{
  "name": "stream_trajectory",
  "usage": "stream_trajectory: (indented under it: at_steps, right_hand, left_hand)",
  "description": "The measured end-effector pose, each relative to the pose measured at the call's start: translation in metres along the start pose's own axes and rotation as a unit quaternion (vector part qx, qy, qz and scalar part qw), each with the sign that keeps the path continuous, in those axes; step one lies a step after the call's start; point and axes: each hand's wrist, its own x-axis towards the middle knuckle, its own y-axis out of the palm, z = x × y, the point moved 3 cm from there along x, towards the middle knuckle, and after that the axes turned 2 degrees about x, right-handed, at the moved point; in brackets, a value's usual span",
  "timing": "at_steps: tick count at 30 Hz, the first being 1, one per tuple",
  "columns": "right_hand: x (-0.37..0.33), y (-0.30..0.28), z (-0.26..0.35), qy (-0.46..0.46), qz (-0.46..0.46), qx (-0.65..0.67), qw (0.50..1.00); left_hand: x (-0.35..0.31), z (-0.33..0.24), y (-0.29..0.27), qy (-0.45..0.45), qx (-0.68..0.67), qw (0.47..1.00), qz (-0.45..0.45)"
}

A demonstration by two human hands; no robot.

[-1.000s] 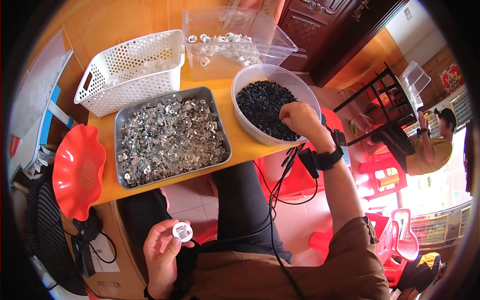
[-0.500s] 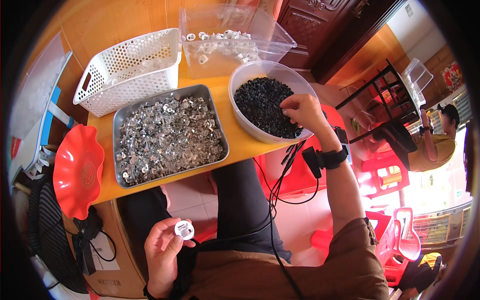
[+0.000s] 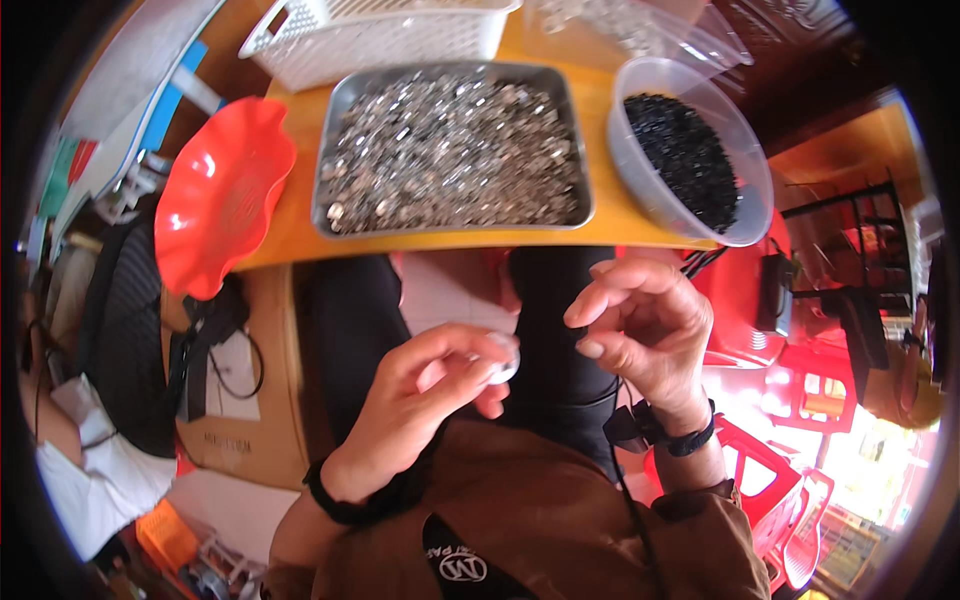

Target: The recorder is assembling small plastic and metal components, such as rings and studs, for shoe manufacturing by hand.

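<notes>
Over my lap, my left hand [image 3: 420, 392] pinches a small round white part [image 3: 504, 358] between thumb and fingers; motion smears its details. Just to its right and a little apart, my right hand [image 3: 655, 320] has thumb and forefinger closed on a tiny black piece [image 3: 583, 333]. Beyond the hands, a metal tray [image 3: 455, 235] on the table is filled with small clear and shiny parts [image 3: 450, 150]. To its right stands a translucent plastic bowl [image 3: 757, 195] of small black pieces [image 3: 685, 160].
A white perforated basket [image 3: 400, 45] and a clear plastic bin [image 3: 690, 52] stand behind on the yellow table [image 3: 285, 250]. Left of the tray is a red wavy-edged dish [image 3: 225, 200]. A cardboard box [image 3: 235, 430] sits at lower left, red stools [image 3: 815, 385] at right.
My right hand has left the bowl and come down beside my left hand, with a black piece in its fingers. The left hand has risen rightward with the white part. The view has shifted.
</notes>
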Motion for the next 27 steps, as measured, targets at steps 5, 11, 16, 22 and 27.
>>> stream_trajectory:
  at_steps: [5,11,16,22,27]
  right_hand:
    - [-0.012,0.027,-0.015,-0.011,0.017,-0.061,0.998]
    - [-0.013,0.037,-0.014,-0.033,0.002,-0.083,0.996]
    - [-0.012,0.044,-0.016,-0.047,0.004,-0.04,0.998]
    - [-0.002,0.042,-0.012,-0.145,0.059,-0.168,0.973]
    - [0.001,0.046,-0.009,-0.136,0.09,-0.213,0.963]
  left_hand:
    - [-0.001,0.002,0.006,0.017,-0.025,1.0,-0.004]
    - [-0.006,0.006,0.001,0.038,-0.002,0.999,0.005]
    - [-0.008,0.008,0.0,0.036,-0.003,0.999,0.027]
    - [-0.011,0.004,0.0,0.078,-0.001,0.997,-0.022]
    - [-0.014,0.004,-0.003,0.093,0.057,0.993,-0.035]
